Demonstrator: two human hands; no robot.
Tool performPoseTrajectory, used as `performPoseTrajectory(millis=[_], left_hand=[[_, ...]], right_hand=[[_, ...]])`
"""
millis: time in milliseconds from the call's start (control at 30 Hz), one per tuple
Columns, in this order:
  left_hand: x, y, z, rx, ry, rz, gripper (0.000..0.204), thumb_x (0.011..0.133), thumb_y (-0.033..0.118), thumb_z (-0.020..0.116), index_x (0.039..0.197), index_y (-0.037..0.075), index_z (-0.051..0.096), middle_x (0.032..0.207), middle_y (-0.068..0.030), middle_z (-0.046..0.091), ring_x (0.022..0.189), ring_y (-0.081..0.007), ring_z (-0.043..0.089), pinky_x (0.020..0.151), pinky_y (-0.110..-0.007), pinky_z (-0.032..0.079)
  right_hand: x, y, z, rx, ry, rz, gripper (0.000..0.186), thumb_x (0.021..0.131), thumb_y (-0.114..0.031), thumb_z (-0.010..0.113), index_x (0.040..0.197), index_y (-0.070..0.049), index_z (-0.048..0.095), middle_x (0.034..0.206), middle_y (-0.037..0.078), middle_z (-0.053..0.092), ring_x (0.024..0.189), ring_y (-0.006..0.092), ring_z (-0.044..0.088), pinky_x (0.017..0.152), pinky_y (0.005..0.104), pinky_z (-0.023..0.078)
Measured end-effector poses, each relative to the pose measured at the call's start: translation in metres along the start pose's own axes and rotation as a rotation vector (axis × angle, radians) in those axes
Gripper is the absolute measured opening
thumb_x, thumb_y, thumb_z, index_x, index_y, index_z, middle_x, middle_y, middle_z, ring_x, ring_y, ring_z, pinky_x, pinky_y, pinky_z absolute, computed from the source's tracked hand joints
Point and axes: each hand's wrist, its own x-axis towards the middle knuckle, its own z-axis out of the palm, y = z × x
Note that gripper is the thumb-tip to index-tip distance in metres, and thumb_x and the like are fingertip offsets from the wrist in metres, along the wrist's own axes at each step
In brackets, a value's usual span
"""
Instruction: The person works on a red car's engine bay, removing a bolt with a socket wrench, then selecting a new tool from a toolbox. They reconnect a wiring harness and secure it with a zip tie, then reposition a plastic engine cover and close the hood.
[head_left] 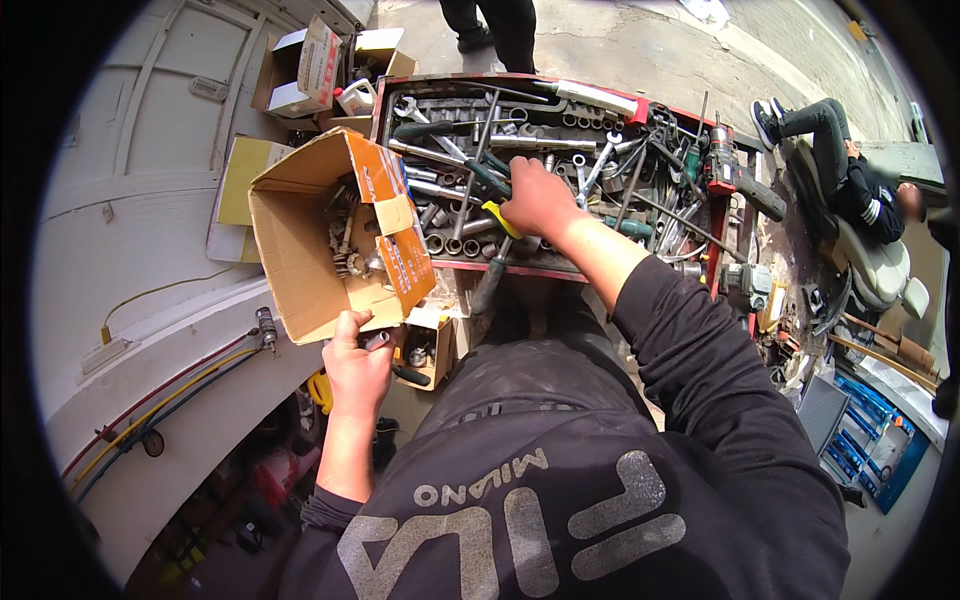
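My left hand is closed around a small metal socket, whose round dark end sticks out past the fingers, below the front of a cardboard box. My right hand reaches down into a red metal tool tray, its fingers curled among the tools; what they grip, if anything, is hidden. Beside its thumb lies a yellow-handled tool. A dark-handled screwdriver juts over the tray's near edge. Several sockets, wrenches and dark green handles crowd the tray.
The open cardboard box holds worn metal parts. A smaller box sits below it. A power tool lies at the tray's right end. One person stands beyond the tray; another sits on a pale chair at right.
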Motion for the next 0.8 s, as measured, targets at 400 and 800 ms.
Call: performPoseTrajectory(millis=[400,800], left_hand=[[0.001,0.0,0.002,-0.052,0.027,-0.011,0.038,0.09,0.008,0.095,0.113,0.003,0.065,0.101,-0.0135,0.082,0.094,-0.0119,0.076,0.084,-0.033,0.063],[0.0,0.001,0.004,-0.034,0.033,-0.027,0.041,0.087,0.008,0.097,0.112,0.002,0.065,0.106,-0.0149,0.082,0.095,-0.015,0.077,0.085,-0.035,0.066]], right_hand=[[0.022,0.079,-0.052,-0.144,0.165,-0.09,0.041,0.093,-0.009,0.07,0.133,-0.002,0.064,0.132,0.029,0.07,0.117,0.0485,0.073,0.101,0.0543,0.059],[-0.006,0.104,-0.07,0.233,-0.131,0.153,0.067,0.081,-0.013,0.083,0.144,0.002,0.064,0.118,0.024,0.079,0.105,0.0328,0.079,0.093,0.0418,0.062]])
